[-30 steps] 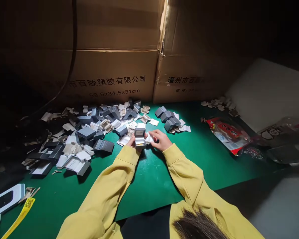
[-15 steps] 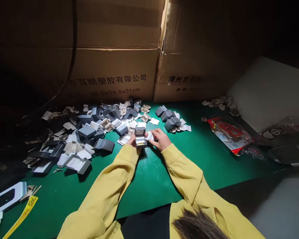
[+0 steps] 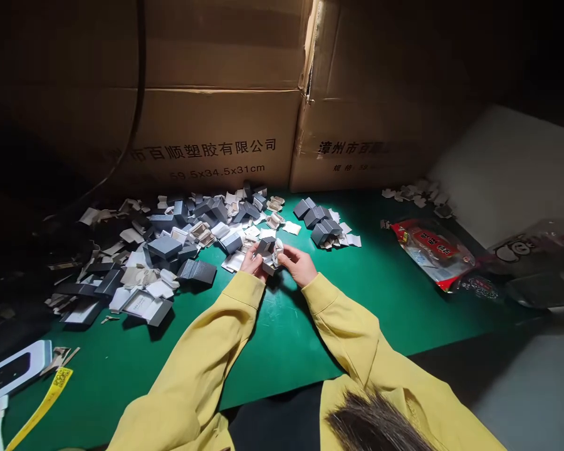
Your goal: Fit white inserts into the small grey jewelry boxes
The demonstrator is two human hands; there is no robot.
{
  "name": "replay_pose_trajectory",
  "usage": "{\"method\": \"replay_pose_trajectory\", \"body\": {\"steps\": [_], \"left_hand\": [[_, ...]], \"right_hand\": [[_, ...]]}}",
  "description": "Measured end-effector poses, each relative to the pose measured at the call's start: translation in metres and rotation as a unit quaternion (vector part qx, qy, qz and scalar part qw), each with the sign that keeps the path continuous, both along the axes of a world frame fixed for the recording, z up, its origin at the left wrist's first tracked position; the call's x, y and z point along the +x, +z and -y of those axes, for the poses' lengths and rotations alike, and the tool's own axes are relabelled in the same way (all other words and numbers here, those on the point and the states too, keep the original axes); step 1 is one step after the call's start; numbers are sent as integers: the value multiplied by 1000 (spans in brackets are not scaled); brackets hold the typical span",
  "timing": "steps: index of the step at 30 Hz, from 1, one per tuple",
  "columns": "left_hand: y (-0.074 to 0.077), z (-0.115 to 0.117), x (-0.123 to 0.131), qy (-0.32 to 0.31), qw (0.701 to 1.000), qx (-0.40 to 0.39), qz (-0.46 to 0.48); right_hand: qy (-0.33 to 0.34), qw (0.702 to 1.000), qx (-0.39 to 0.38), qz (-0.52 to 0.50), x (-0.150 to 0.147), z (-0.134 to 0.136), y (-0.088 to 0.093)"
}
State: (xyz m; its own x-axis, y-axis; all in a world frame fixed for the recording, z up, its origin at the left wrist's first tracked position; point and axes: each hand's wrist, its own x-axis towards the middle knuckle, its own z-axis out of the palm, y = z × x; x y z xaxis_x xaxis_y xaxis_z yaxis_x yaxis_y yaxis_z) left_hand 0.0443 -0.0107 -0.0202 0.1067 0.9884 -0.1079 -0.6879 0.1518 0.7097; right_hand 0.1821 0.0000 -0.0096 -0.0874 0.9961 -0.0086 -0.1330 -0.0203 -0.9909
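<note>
My left hand (image 3: 254, 263) is closed around the left side of a small dark grey hinged gift box (image 3: 266, 248), which is tilted above the green table. My right hand (image 3: 299, 264) pinches a small white folded insert (image 3: 278, 248) at the box's right side. The insert touches the box's opening; how far in it sits I cannot tell. Just left of my hands lies a heap of similar grey boxes (image 3: 164, 248) mixed with white and beige inserts (image 3: 202, 234). A smaller group of grey boxes (image 3: 316, 217) lies beyond my right hand.
Large brown cartons (image 3: 216, 131) stand along the back of the green table (image 3: 357, 326). On the right lie a red snack bag (image 3: 432, 250) and clear plastic packaging (image 3: 517, 250). A white device (image 3: 16, 373) with a cable and a yellow strip (image 3: 44, 407) are at the front left.
The box has turned and tilted in my left hand, so its inside no longer faces me. My right hand has brought the white insert closer against the box.
</note>
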Motion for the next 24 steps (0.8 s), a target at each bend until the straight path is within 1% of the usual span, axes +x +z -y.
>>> {"method": "replay_pose_trajectory", "body": {"steps": [3,5,7,10,12,14,20,22,24], "left_hand": [[-3,-1,0,7,1000,4,-11],[-6,-2,0,10,1000,7,-19],[-8,-3,1,23,999,13,-27],[-11,-4,4,61,997,29,-45],[-13,-5,5,75,995,34,-54],[-13,-4,6,75,995,38,-60],[-12,-4,5,73,994,46,-62],[-12,-4,4,75,994,46,-63],[-13,-6,3,77,994,42,-68]], "right_hand": [[-7,1000,-18,10,-6,2,-3],[-18,999,-13,37,-6,3,-4],[-26,996,6,81,-5,4,-4],[-21,985,30,170,-1,4,-6],[-6,974,42,224,2,3,-6],[18,962,55,267,5,2,-7],[82,922,92,367,10,4,-5],[86,902,115,406,7,7,-5],[66,877,140,454,2,13,-4]]}}
